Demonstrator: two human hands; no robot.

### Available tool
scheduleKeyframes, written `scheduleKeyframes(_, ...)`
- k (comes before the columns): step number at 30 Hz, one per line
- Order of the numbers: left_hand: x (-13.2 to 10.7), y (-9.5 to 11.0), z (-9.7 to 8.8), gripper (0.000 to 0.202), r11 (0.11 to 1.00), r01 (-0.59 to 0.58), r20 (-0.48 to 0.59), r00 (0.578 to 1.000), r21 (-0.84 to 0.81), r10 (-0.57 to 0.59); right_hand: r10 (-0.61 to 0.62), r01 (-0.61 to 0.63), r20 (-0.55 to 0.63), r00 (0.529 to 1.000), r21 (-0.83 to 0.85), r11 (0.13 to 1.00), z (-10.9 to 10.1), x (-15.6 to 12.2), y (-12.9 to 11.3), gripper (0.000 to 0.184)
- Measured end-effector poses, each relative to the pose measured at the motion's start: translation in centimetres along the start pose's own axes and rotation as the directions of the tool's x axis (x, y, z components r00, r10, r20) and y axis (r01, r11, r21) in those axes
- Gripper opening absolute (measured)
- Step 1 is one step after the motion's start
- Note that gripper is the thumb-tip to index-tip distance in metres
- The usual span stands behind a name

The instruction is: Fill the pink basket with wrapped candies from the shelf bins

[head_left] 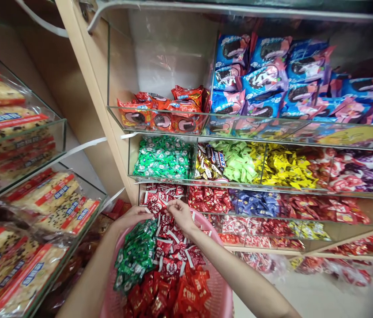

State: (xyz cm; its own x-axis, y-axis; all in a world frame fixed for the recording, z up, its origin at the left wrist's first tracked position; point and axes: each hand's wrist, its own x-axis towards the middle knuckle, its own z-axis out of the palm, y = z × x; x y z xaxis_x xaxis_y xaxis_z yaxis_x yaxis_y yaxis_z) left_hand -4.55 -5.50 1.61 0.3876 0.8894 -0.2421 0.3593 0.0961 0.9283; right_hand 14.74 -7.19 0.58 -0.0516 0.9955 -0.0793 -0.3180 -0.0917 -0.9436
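My left hand (pixel 133 218) and my right hand (pixel 181 215) meet over the far rim of a pink plastic basket (pixel 223 269). Between their fingertips is a dark red candy packet (pixel 156 206) with white print and white edges, pinched from both sides. Inside the basket, green-wrapped candies (pixel 136 254) fill the left side. More dark red and white packets (pixel 171 247) lie in the middle and right, below my right hand. Bright red wrapped candies (pixel 169 293) cover the near part. Just behind my hands, a shelf compartment holds matching dark red packets (pixel 169 190).
Glass-fronted shelves ahead hold green candies (pixel 163 159), yellow candies (pixel 285 165), blue candies (pixel 255 202) and blue cookie packs (pixel 265 77). Red cookie packs (pixel 163 110) sit upper left. Close on the left, glass shelf edges (pixel 83 240) carry wrapped crackers (pixel 54 190). Bagged goods (pixel 341 269) lie lower right.
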Motion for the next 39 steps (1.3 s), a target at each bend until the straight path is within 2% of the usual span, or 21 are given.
scheduleKeyframes(4, -0.1, 0.2, -0.1, 0.030, 1.000, -0.010, 0.020, 1.000, 0.019, 0.010, -0.055, 0.058, 0.030, 0.998, -0.085, 0.995, -0.3, 0.1, 0.1, 0.026)
scheduleKeyframes(12, 0.2, 0.2, -0.3, 0.031, 0.999, -0.015, 0.044, 0.999, 0.042, 0.013, -0.133, 0.121, -0.068, 0.989, -0.158, 0.980, -0.2, 0.1, 0.5, 0.029)
scheduleKeyframes(14, 0.2, 0.2, -0.2, 0.031, 0.999, -0.015, 0.063, 0.998, 0.036, 0.012, -0.184, 0.172, -0.036, 0.982, -0.213, 0.962, -0.3, 0.2, 0.1, 0.028)
scheduleKeyframes(17, -0.1, 0.3, -0.1, 0.034, 1.000, -0.017, 0.088, 0.996, 0.017, 0.016, -0.229, 0.243, 0.085, 0.970, -0.280, 0.929, -0.9, 0.7, -1.4, 0.029)
scheduleKeyframes(20, -0.6, 0.3, -0.3, 0.045, 0.999, 0.027, 0.033, 0.999, -0.033, -0.026, -0.082, 0.167, 0.281, 0.956, -0.294, 0.941, -1.6, 1.5, -3.5, 0.032)
scheduleKeyframes(23, -0.9, 0.5, -0.5, 0.047, 0.999, 0.011, 0.013, 1.000, -0.046, -0.010, 0.120, 0.109, 0.493, 0.862, -0.411, 0.905, -2.0, 2.3, -5.1, 0.032)
scheduleKeyframes(26, -0.7, 1.0, -0.6, 0.041, 1.000, -0.021, 0.027, 0.999, 0.002, 0.021, 0.211, 0.190, 0.591, 0.779, -0.543, 0.818, -1.5, 2.9, -5.5, 0.021)
scheduleKeyframes(30, -0.3, 1.3, -0.2, 0.032, 0.997, -0.058, 0.049, 0.997, 0.055, 0.056, 0.266, 0.338, 0.633, 0.727, -0.667, 0.663, 0.0, 3.1, -5.1, 0.010)
scheduleKeyframes(32, -0.2, 1.2, -0.1, 0.031, 0.996, -0.062, 0.046, 0.997, 0.060, 0.059, 0.282, 0.369, 0.622, 0.731, -0.707, 0.604, 0.7, 3.2, -4.8, 0.010)
scheduleKeyframes(34, -0.2, 0.9, -0.1, 0.032, 0.996, -0.060, 0.046, 0.997, 0.062, 0.058, 0.266, 0.375, 0.597, 0.757, -0.730, 0.572, 1.2, 3.3, -4.6, 0.011)
scheduleKeyframes(37, -0.3, 0.4, -0.3, 0.031, 0.997, -0.062, 0.042, 0.997, 0.053, 0.059, 0.241, 0.360, 0.571, 0.785, -0.737, 0.572, 1.5, 3.3, -4.1, 0.014)
scheduleKeyframes(39, -0.4, 0.2, -0.5, 0.030, 0.997, -0.066, 0.039, 0.997, 0.041, 0.065, 0.225, 0.336, 0.558, 0.799, -0.723, 0.604, 1.5, 3.0, -3.6, 0.015)
